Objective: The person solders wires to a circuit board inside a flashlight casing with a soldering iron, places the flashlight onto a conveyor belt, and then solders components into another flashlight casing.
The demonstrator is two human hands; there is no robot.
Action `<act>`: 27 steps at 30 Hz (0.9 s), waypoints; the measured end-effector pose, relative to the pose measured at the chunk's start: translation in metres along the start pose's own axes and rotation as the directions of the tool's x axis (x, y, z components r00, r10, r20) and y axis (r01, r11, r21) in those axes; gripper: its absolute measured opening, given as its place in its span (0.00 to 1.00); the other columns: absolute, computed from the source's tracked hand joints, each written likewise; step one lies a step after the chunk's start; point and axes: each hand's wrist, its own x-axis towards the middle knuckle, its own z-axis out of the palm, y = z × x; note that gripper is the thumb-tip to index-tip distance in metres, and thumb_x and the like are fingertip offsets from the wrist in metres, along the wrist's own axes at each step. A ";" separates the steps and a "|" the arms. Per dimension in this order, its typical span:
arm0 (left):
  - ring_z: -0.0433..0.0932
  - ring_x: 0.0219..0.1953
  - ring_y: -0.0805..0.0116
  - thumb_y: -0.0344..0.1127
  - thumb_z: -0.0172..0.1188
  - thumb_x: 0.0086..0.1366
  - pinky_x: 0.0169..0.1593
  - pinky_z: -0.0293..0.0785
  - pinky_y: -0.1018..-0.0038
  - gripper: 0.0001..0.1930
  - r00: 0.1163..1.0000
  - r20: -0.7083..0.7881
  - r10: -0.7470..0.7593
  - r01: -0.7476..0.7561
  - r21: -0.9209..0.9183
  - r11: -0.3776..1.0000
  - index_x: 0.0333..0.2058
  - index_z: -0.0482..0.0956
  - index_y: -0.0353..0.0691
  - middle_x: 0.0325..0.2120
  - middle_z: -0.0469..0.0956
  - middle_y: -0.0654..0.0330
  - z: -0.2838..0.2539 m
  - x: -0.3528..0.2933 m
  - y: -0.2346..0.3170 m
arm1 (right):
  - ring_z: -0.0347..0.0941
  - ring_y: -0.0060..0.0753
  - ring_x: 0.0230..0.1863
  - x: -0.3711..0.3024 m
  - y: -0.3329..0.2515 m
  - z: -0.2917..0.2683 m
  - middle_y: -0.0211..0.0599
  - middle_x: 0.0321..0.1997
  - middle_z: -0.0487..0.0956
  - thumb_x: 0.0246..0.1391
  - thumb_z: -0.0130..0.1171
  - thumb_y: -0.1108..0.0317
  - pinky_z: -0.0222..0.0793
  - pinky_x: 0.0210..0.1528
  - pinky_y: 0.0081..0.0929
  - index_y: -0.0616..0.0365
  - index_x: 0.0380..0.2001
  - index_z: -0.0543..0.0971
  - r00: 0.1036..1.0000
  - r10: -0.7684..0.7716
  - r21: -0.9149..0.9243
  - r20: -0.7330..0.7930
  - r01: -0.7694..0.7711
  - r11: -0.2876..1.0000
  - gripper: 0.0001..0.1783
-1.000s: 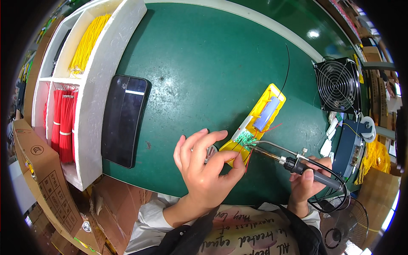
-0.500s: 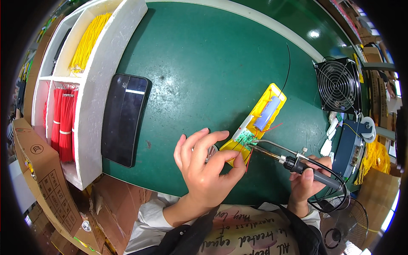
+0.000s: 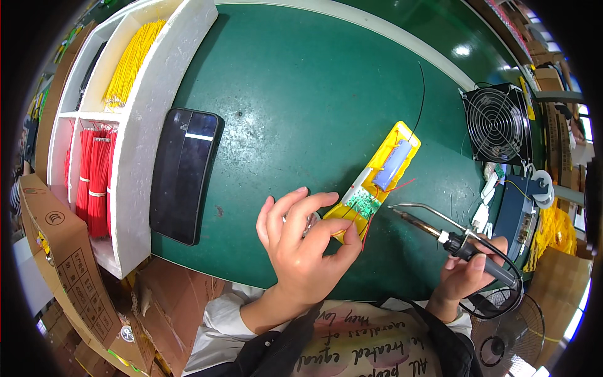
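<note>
A yellow plastic housing (image 3: 407, 139) lies slantwise on the green bench, with a blue cylindrical battery cell (image 3: 391, 166) in its upper part. A green circuit board (image 3: 362, 203) sits in the lower part, with thin red and dark wires around it. My left hand (image 3: 308, 245) is at the housing's lower end, thumb and forefinger pinched on a thin wire near the board; the other fingers are raised. My right hand (image 3: 468, 273) grips a soldering iron (image 3: 461, 247) with a curved metal solder-feed tube. Its tip points left, a little apart from the board.
A black phone (image 3: 183, 176) lies left, beside a white foam divider box (image 3: 147, 88) of red and yellow wire bundles. At right stand a black fan (image 3: 499, 124), a dark blue box-shaped device (image 3: 516, 217) and a white spool (image 3: 544, 188). Cardboard boxes (image 3: 69, 264) fill the lower left.
My right hand has drawn the soldering iron right and slightly down, away from the circuit board. The housing has shifted slightly left. My left hand keeps its pinch in nearly the same place.
</note>
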 end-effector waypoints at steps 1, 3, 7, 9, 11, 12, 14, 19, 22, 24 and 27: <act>0.66 0.39 0.60 0.27 0.60 0.31 0.46 0.56 0.62 0.08 1.000 0.000 0.006 -0.006 0.002 1.000 0.15 0.73 0.45 0.31 0.71 0.64 0.001 0.000 0.000 | 0.61 0.18 0.08 0.001 -0.001 -0.003 0.38 0.15 0.66 0.41 0.56 0.58 0.54 0.08 0.08 0.62 0.24 0.61 1.000 -0.004 -0.010 -0.030 0.003 1.000 0.21; 0.66 0.39 0.61 0.28 0.61 0.32 0.46 0.55 0.61 0.08 1.000 -0.002 0.005 -0.005 -0.001 1.000 0.16 0.73 0.45 0.30 0.71 0.65 0.002 -0.001 0.001 | 0.60 0.17 0.07 0.002 -0.001 -0.008 0.37 0.14 0.65 0.41 0.56 0.58 0.54 0.08 0.08 0.62 0.24 0.61 0.998 -0.029 -0.035 -0.057 0.027 0.999 0.20; 0.66 0.39 0.62 0.28 0.61 0.34 0.47 0.55 0.61 0.07 0.999 0.010 0.031 -0.032 0.055 0.998 0.17 0.73 0.44 0.29 0.73 0.69 0.002 -0.002 0.002 | 0.56 0.17 0.07 0.001 0.002 -0.017 0.36 0.14 0.65 0.44 0.50 0.64 0.54 0.10 0.09 0.61 0.23 0.60 0.995 -0.083 -0.019 -0.059 0.082 0.996 0.14; 0.66 0.39 0.63 0.28 0.61 0.35 0.47 0.54 0.61 0.06 0.999 0.009 0.040 -0.041 0.077 0.996 0.17 0.73 0.44 0.29 0.73 0.69 0.003 -0.005 -0.002 | 0.56 0.17 0.07 -0.002 0.003 -0.022 0.37 0.15 0.66 0.45 0.50 0.65 0.53 0.10 0.09 0.61 0.24 0.60 0.991 -0.069 -0.024 -0.113 0.067 0.997 0.13; 0.67 0.39 0.64 0.29 0.60 0.36 0.48 0.54 0.60 0.06 0.999 0.007 0.052 -0.053 0.100 0.994 0.17 0.73 0.44 0.29 0.74 0.70 0.000 -0.005 -0.003 | 0.56 0.17 0.08 -0.004 0.001 -0.028 0.37 0.16 0.66 0.45 0.50 0.65 0.53 0.10 0.09 0.61 0.24 0.60 0.988 -0.078 -0.022 -0.135 0.076 0.997 0.13; 0.67 0.39 0.64 0.29 0.60 0.37 0.48 0.53 0.60 0.06 0.998 0.040 0.057 -0.060 0.082 0.995 0.18 0.73 0.44 0.29 0.74 0.69 -0.003 -0.006 -0.003 | 0.56 0.17 0.08 -0.004 0.001 -0.031 0.36 0.17 0.66 0.45 0.50 0.65 0.53 0.10 0.09 0.62 0.24 0.61 0.985 -0.082 -0.024 -0.152 0.079 0.997 0.12; 0.67 0.40 0.64 0.29 0.60 0.39 0.49 0.53 0.59 0.05 0.995 0.066 0.073 -0.077 0.066 0.995 0.19 0.73 0.43 0.29 0.74 0.68 -0.010 -0.003 -0.003 | 0.56 0.16 0.08 -0.005 0.002 -0.044 0.35 0.16 0.64 0.44 0.51 0.65 0.53 0.09 0.09 0.62 0.24 0.61 0.971 -0.114 -0.045 -0.208 0.107 0.993 0.13; 0.67 0.36 0.59 0.36 0.61 0.40 0.47 0.55 0.60 0.17 0.965 0.262 0.021 -0.056 0.124 0.991 0.31 0.70 0.39 0.29 0.72 0.59 -0.014 0.027 0.025 | 0.57 0.14 0.09 -0.003 0.007 -0.075 0.36 0.17 0.65 0.45 0.50 0.68 0.53 0.09 0.08 0.64 0.25 0.62 0.898 -0.153 -0.089 -0.413 0.128 0.988 0.12; 0.66 0.36 0.58 0.37 0.61 0.40 0.45 0.56 0.59 0.21 0.911 0.402 0.097 -0.199 0.219 0.955 0.34 0.67 0.35 0.30 0.70 0.56 0.006 0.043 0.032 | 0.59 0.15 0.10 0.001 0.008 -0.087 0.36 0.18 0.67 0.46 0.50 0.69 0.53 0.10 0.07 0.64 0.28 0.63 0.897 -0.151 -0.084 -0.416 0.127 0.988 0.10; 0.65 0.36 0.58 0.36 0.60 0.40 0.44 0.57 0.58 0.22 0.852 0.512 0.109 -0.301 0.309 0.902 0.35 0.67 0.34 0.31 0.69 0.55 0.011 0.052 0.030 | 0.60 0.16 0.11 0.004 0.009 -0.090 0.36 0.16 0.69 0.47 0.50 0.69 0.53 0.11 0.06 0.62 0.29 0.64 0.894 -0.138 -0.094 -0.426 0.109 0.990 0.09; 0.63 0.43 0.58 0.31 0.58 0.41 0.48 0.53 0.54 0.17 0.724 0.658 0.205 -0.495 0.291 0.819 0.34 0.69 0.37 0.33 0.69 0.58 0.002 0.065 0.032 | 0.58 0.13 0.11 0.008 0.008 -0.094 0.33 0.15 0.68 0.48 0.49 0.67 0.49 0.11 0.06 0.62 0.27 0.64 0.880 -0.198 -0.156 -0.431 0.144 0.977 0.09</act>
